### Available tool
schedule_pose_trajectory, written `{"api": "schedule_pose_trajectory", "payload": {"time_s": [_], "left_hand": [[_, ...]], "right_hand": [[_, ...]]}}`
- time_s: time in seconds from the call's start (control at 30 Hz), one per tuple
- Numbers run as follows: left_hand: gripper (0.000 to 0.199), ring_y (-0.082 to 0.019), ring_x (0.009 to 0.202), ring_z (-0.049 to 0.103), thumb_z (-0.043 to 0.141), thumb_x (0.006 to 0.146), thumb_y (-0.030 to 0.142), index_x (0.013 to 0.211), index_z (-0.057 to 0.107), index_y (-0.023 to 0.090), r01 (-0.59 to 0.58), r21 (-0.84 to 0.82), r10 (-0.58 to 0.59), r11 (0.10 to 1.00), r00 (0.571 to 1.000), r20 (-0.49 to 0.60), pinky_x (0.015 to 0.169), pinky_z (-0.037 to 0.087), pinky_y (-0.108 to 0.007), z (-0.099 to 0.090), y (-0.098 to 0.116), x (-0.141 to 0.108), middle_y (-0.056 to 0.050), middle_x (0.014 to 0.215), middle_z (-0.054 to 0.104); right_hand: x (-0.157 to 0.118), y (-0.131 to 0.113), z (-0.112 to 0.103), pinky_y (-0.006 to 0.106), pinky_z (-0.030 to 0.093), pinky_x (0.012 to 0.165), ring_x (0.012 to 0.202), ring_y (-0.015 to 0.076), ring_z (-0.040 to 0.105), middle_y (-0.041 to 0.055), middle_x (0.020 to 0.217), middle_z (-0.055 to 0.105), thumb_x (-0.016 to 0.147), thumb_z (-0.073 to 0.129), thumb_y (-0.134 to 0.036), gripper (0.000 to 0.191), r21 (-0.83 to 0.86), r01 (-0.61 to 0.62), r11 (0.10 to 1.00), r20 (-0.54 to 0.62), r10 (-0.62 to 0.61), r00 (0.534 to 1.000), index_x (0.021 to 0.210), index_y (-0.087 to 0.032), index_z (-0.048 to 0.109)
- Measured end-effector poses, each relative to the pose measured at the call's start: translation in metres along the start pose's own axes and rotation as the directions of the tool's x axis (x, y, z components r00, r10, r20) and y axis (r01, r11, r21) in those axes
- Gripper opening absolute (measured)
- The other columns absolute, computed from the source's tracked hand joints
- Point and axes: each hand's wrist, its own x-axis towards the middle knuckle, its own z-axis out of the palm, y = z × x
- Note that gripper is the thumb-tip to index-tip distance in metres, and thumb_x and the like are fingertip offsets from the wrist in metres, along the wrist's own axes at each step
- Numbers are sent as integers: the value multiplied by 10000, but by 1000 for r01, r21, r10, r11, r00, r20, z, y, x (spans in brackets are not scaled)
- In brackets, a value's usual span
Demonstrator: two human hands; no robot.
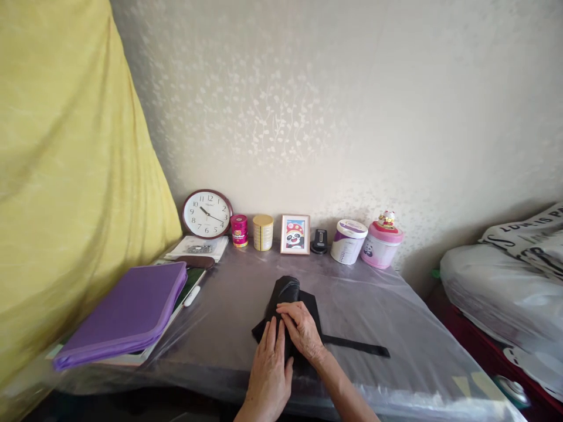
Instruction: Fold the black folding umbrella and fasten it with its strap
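A black folded fabric item (pixel 288 288) lies near the front of the table, with a shiny rounded part at its far end. Its kind is not clear. From its right side a flat black strap (pixel 358 346) runs across the table. My left hand (pixel 270 363) rests flat on the near left part of the fabric, fingers stretched out. My right hand (pixel 301 329) lies across the middle, its fingers bent and pressed together on the fabric, the tips close to my left fingertips. Both hands hide much of the near part.
A purple zip folder (pixel 127 310) lies on papers at the left. Along the wall stand a clock (pixel 207 214), a pink tin (pixel 239 230), a yellow tin (pixel 263 232), a framed panda picture (pixel 295 234), a black stapler-like device (pixel 321 241) and two tubs (pixel 349 242). Plastic sheeting covers the table (pixel 237 293).
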Motion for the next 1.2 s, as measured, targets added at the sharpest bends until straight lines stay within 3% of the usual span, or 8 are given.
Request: {"api": "schedule_pose_trajectory", "payload": {"time_s": [0.13,0.23,0.43,0.53,0.67,0.87,1.0,1.2], "left_hand": [[704,-256,1371,115,395,750,157,1408,153,103,45,11,-46,999,995,83,1093,225,-416,-5,4,-1,-119,1497,128],[753,-259,1372,100,404,717,109,1415,123,114,74,1,-74,997,990,121,1097,213,-408,-6,5,-1,-113,1505,81],[796,-237,1375,103,397,693,79,1422,84,149,73,-40,-69,997,994,90,1093,223,-396,-1,2,-1,-90,1510,48],[791,-240,1374,110,401,696,81,1421,92,146,71,-63,-66,996,994,82,1095,220,-394,3,1,-1,-94,1510,42],[768,-249,1371,121,390,714,90,1421,95,149,87,-78,-81,993,994,78,1086,237,-401,4,3,-1,-99,1510,36],[752,-239,1373,108,366,735,78,1420,68,153,43,-69,-40,997,998,50,1084,243,-393,-2,4,-4,-109,1509,48],[750,-242,1371,117,361,744,73,1420,50,156,45,-58,-43,997,998,44,1079,250,-391,-3,4,-4,-119,1507,63],[756,-243,1369,128,371,739,75,1419,51,160,43,-62,-41,997,998,40,1082,242,-389,-4,4,-4,-118,1507,64]], "right_hand": [[8,20,6,383,377,993,1173,186,467,52,1151,629,898,408,-224,263,-69,61,996,-24,-62,998,1018,-220,642],[24,35,11,414,340,1022,1209,194,446,65,1188,609,894,410,-224,275,-129,58,990,-13,-60,998,1051,-209,635],[55,60,16,418,293,1040,1239,190,421,54,1235,581,895,388,-230,306,-220,-8,976,18,12,1000,1113,-219,602],[68,66,15,384,296,1040,1227,174,435,43,1251,570,882,404,-233,304,-179,-119,977,28,126,992,1122,-228,592],[77,71,3,357,305,1031,1145,178,510,52,1186,610,852,461,-268,270,-73,-333,940,8,334,942,1070,-225,616],[44,89,-37,360,394,948,1072,208,557,92,1076,645,818,419,-232,288,81,-558,826,-111,564,818,1004,-173,631],[13,90,-52,322,498,773,924,191,630,102,995,667,813,393,-276,312,264,-640,722,-75,676,733,1001,-156,610],[-4,66,-50,254,504,628,791,159,649,69,887,677,771,472,-320,313,424,-659,621,12,724,690,994,-141,598]]}}
